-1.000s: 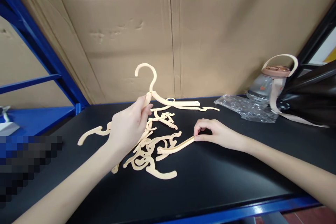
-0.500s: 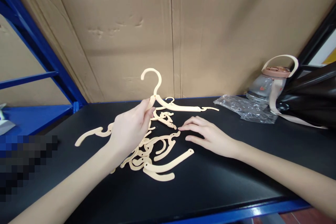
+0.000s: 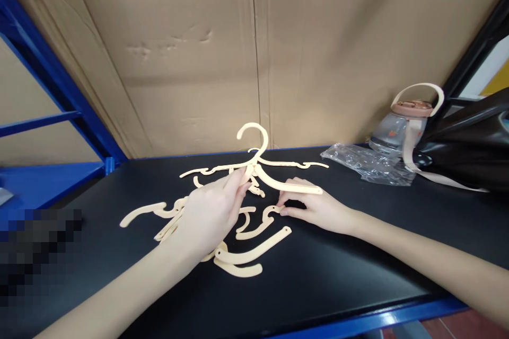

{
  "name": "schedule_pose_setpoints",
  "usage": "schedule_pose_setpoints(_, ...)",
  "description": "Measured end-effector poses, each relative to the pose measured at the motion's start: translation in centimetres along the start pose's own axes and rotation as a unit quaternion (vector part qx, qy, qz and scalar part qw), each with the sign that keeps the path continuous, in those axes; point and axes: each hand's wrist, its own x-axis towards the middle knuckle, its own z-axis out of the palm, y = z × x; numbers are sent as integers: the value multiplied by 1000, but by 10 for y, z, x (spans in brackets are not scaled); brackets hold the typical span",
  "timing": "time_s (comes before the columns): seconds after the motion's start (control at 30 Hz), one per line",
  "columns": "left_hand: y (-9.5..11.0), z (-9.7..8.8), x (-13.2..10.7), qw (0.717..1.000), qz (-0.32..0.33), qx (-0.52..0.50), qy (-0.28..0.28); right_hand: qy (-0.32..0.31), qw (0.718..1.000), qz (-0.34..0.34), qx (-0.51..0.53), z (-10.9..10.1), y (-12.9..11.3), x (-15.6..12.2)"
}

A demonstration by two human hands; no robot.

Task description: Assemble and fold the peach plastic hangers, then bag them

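My left hand [image 3: 210, 212] is closed on the neck of a cream plastic hanger [image 3: 256, 161], pinching it just under its hook, with one arm of the hanger sticking out to the right. My right hand [image 3: 314, 206] lies on the black table [image 3: 338, 275], its fingertips pinching the end of a loose curved hanger piece [image 3: 262, 222] under that arm. Several more cream hanger pieces [image 3: 238, 259] lie scattered beneath and around both hands.
A crumpled clear plastic bag [image 3: 366, 161] lies at the back right, beside a clear water bottle [image 3: 397, 127] with a pink lid and strap and a black bag [image 3: 469, 143]. Cardboard [image 3: 254, 53] lines the back. Blue shelf frame [image 3: 59, 85] stands at the left.
My left hand carried the hanger to the right and lower. My right hand let go of a long curved piece, which now lies on the table, then reached to another piece further back.
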Motion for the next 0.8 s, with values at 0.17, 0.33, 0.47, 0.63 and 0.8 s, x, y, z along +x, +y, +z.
schedule_pose_setpoints(0.17, 1, 1, -3, 999, 10, -29, 38, 87, 981, 62, 161, -13, 2, 1)
schedule_pose_setpoints(0.33, -2, 0, -2, 997, -9, -59, 39, 200, 925, 147, 289, -31, 8, 0)
schedule_pose_setpoints(0.47, -4, -3, 2, 999, -32, -39, 5, 250, 898, 146, 331, -40, 9, -1)
schedule_pose_setpoints(0.63, -5, -2, 7, 998, -33, -12, -51, 229, 897, 149, 348, -44, 9, -2)
schedule_pose_setpoints(0.8, -7, 0, 9, 997, -28, -22, -70, 216, 904, 134, 344, -44, 10, -2)
